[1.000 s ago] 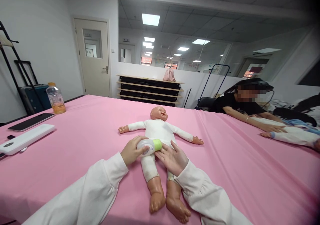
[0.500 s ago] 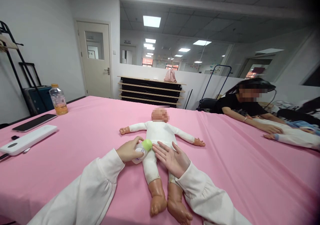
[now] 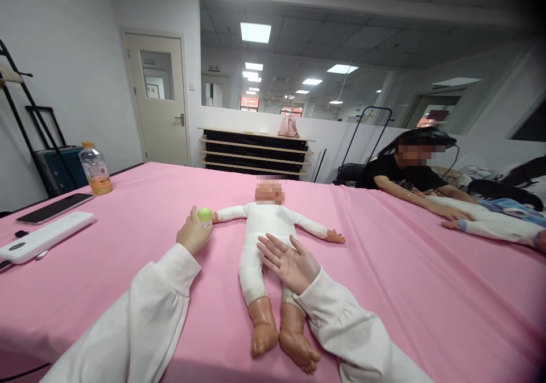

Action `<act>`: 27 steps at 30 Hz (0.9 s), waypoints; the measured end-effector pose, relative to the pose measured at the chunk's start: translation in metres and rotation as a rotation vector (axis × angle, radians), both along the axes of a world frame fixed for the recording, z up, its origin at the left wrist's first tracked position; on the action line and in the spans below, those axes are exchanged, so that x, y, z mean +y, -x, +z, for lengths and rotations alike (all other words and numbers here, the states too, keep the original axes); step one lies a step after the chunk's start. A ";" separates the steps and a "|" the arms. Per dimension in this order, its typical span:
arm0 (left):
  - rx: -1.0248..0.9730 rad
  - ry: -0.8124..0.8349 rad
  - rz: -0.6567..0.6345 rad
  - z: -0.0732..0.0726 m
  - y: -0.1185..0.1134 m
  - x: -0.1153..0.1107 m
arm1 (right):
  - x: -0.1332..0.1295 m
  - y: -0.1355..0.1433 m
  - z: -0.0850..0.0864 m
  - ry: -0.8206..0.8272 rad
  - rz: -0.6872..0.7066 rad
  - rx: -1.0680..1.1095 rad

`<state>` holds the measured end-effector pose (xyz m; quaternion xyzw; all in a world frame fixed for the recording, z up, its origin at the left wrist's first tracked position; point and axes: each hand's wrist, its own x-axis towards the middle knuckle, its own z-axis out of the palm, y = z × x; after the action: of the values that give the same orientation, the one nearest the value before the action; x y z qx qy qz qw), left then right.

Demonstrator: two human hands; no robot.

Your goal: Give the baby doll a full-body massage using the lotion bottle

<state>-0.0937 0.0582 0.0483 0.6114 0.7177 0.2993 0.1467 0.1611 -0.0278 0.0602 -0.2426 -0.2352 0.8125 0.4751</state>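
A baby doll (image 3: 268,224) with a white cloth body lies on its back, arms spread and feet toward me. Beside its hand on the left, my left hand (image 3: 194,232) is wrapped round a small bottle with a light green cap (image 3: 205,216); most of the bottle is hidden by my fingers. The bottle now stands cap up. Over the doll's lower belly and hip, my right hand (image 3: 292,262) is open, palm up, fingers stretched out and nothing in it.
A pink cloth (image 3: 140,224) covers the table. On the left are a drink bottle (image 3: 97,170), a phone (image 3: 55,208) and a white power bank (image 3: 46,236). At the right, another person (image 3: 409,173) leans over a second doll (image 3: 503,221).
My left hand has carried the green-capped bottle from above the doll's hip to the left and away from me, turning it upright. My right hand stays nearly still, palm up.
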 end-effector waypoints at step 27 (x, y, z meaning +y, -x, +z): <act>0.575 -1.025 -1.218 0.021 -0.141 -0.075 | 0.002 0.099 -0.006 -0.133 -1.194 -1.277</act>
<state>0.0474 -0.0171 0.0692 0.9347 0.0477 0.2890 -0.2013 0.0619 -0.0254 0.0547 -0.7054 -0.3370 0.1217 0.6117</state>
